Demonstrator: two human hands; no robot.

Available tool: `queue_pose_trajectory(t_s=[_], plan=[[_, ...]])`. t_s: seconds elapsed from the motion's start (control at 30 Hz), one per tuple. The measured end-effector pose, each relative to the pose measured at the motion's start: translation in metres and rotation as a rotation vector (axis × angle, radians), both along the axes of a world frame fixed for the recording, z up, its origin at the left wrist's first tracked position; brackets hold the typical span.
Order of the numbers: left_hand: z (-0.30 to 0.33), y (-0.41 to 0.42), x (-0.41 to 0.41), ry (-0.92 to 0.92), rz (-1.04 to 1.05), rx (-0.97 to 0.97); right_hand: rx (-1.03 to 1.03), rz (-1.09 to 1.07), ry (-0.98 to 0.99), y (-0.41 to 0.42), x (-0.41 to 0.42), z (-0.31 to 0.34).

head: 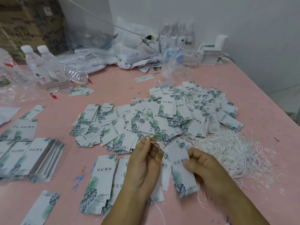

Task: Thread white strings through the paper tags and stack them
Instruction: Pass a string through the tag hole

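Tag printed "伟宸服饰" in right hand, string in left hand

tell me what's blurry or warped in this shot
Head view: even, soft light with no hard shadows or glare; the tag in the right hand and the left hand are motion-smeared; the stacks at the left edge are smeared too; the wide lens bends the table edge.
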State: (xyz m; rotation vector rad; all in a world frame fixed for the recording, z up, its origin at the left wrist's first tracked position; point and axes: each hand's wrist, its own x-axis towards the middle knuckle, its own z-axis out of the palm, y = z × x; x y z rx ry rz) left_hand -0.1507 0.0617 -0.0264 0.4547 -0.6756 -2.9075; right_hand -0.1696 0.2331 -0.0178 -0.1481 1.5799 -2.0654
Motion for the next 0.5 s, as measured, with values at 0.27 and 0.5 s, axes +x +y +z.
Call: queue_pose_trajectory(t_s=[0.27,0.5], plan=[[-0.009,0.027,0.015,-0.033,-0.158,-0.752,-0.133,-0.121,-0.044,-0.009,0.000,-0.013],[-0.006,0.028,0.019,-0.021,-0.100,-0.919,-0.061,-0.108,-0.124,-0.005,-0.004,-0.016]])
